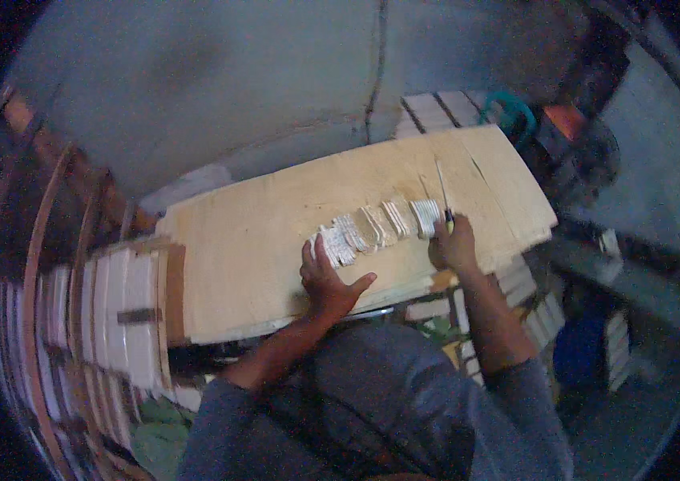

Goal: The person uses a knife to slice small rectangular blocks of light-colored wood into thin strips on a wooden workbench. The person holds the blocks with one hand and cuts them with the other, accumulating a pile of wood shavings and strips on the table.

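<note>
Tan board (252, 248), white pieces (395, 219) striped and mottled.
Tool (448, 216) dark-gripped. Teal ring (530, 117), orange patch (564, 120) at 2 o'clock; blue item (580, 349), 4; grey shirt (392, 377), 6; green cloth (159, 437), 7.

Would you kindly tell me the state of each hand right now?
Left hand: open, thumb spread, fingers at the left end of the row of pale pieces.
Right hand: closed, holding a thin dark-handled tool.

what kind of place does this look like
Probably a workshop, though its exact trade is unclear: a broad pale board serves as the work surface, a row of small ridged pieces lies on it near a slim tool in the right hand, and pale panels are stacked at the left.
</note>
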### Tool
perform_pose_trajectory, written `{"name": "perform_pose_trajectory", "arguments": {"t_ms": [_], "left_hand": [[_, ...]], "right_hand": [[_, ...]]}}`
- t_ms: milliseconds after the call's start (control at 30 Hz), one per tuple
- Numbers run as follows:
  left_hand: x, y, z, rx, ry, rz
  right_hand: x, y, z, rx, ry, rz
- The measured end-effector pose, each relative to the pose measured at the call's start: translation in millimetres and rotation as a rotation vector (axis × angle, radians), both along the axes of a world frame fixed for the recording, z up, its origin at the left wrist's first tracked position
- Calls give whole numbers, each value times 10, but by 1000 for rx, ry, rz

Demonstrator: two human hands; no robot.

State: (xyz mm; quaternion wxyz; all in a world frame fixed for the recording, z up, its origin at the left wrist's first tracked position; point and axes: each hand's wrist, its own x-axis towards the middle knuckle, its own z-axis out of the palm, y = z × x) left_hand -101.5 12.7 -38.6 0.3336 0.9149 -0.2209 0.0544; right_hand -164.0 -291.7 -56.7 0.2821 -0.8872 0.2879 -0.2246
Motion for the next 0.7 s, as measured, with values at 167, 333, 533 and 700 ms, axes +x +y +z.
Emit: {"name": "perform_pose_trajectory", "arguments": {"t_ms": [167, 333, 533, 700], "left_hand": [[52, -316, -67, 130, -40, 110], [449, 7, -326, 67, -131, 238], [1062, 1204, -376, 141, -84, 290], [1037, 1708, -203, 285, -41, 491]], "right_hand": [[80, 274, 245, 265, -220, 102], [364, 666, 322, 282, -295, 305], [1200, 1663, 4, 126, -287, 475], [1549, 2102, 5, 211, -351, 479]]}}
